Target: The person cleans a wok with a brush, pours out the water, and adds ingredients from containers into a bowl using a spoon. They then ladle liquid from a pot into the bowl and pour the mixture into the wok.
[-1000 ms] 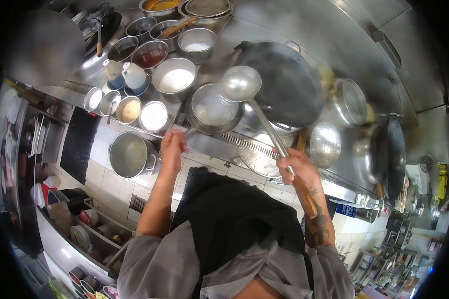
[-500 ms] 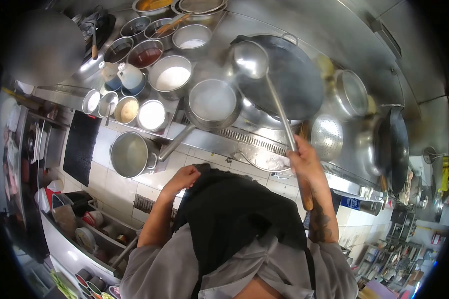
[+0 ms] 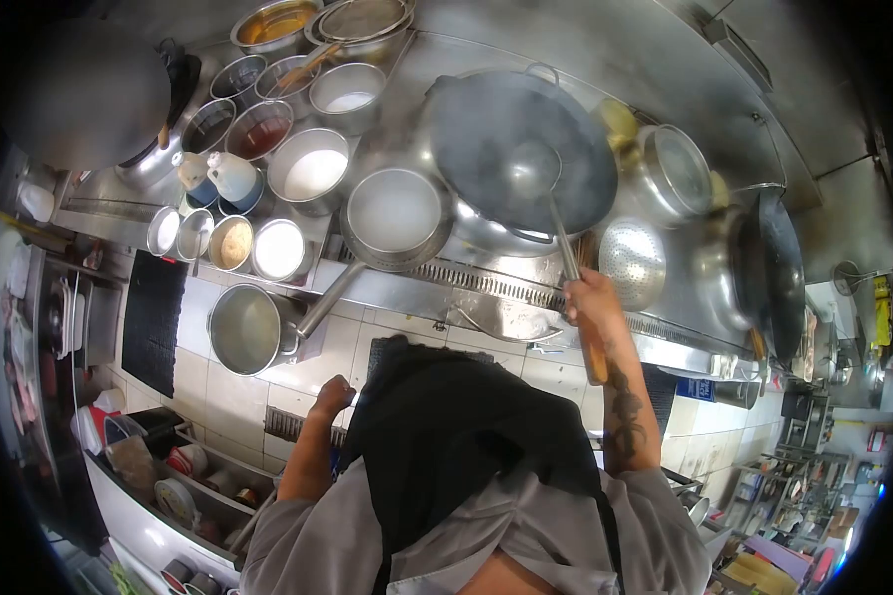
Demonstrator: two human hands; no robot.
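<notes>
Ladle (image 3: 567, 243) Held Over the Wok (image 3: 476, 134)

Left hand (image 3: 334, 395): near the apron (image 3: 446, 426), at its left; forearm raised, fingers curled into a loose fist. Right hand (image 3: 591, 296): arm extended forward, fingers wrapped around the ladle handle; the wooden end slants back toward the forearm. One blue panel (image 3: 698, 389), right, bears white lettering too small to read.

One deep pot (image 3: 246, 329) of cloudy liquid stands left, below counter level. Beyond it, four small containers (image 3: 279, 249) form a row on the counter. One perforated skimmer (image 3: 630, 263) lies right of the ladle. The ladle's bowl is within the wok's outline; contact cannot be determined through the steam. Two bottles (image 3: 233, 179) stand far left, behind the row.
</notes>
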